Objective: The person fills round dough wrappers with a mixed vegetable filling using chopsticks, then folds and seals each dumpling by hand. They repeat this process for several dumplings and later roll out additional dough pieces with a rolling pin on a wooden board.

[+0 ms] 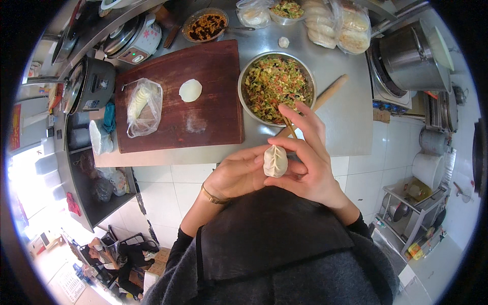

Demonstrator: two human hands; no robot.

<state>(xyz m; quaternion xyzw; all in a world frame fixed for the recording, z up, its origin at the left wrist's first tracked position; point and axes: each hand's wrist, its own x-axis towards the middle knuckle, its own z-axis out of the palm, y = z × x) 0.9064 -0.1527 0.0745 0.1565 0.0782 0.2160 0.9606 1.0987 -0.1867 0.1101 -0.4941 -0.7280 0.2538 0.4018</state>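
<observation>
A pleated, leaf-shaped dumpling (275,161) is held between both hands. My left hand (242,171) supports it from the left, thumb at its edge. My right hand (310,160) grips its right side and also holds thin chopsticks (289,126) between the fingers. Just beyond the hands stands a steel bowl (241,91) of chopped vegetable filling (278,87). A wooden rolling pin (331,91) lies partly behind the bowl and hand. On the dark red wooden board (213,122) are a round dough wrapper (190,90) and a clear plastic bag (154,118) with pale dough pieces.
A bowl of dark chili sauce (206,26), a rice cooker (141,42) and a small dough lump (283,42) lie beyond the board. Bagged flatbreads (352,30) are at the back right, near a large pot (413,57) on a stove. Another person (114,259) sits at lower left.
</observation>
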